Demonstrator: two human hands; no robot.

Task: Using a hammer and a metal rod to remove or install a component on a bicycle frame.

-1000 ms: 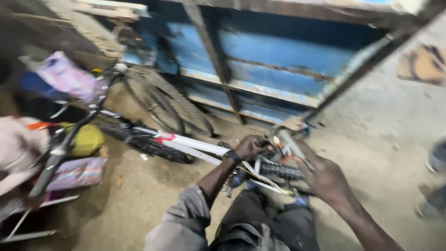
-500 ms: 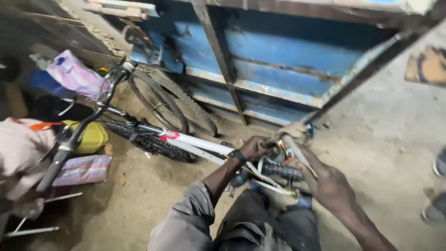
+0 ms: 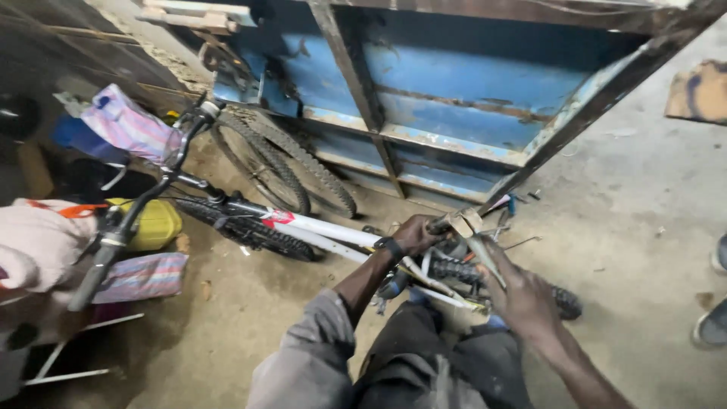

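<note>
A bicycle with a white frame (image 3: 326, 227) lies on its side on the dirt floor, handlebar (image 3: 125, 220) toward the left. My left hand (image 3: 415, 233) grips the frame near its rear end, a dark band on the wrist. My right hand (image 3: 522, 297) is closed over the rear stays beside the knobby rear tyre (image 3: 564, 301). A pale metal part (image 3: 463, 223) sticks up between my two hands. My knees in dark trousers sit just below the rear wheel.
A blue metal door (image 3: 454, 83) with rusty bars stands behind the bicycle. A loose front wheel (image 3: 291, 170) leans by it. A yellow container (image 3: 155, 223), striped bags (image 3: 125, 125) and pink cloth (image 3: 34, 242) crowd the left. Another person's shoes (image 3: 712, 318) show at the right edge.
The view has drifted slightly right and closer. Both hands stay on the rear of the bicycle, with the right hand shifted a little lower along the stays.
</note>
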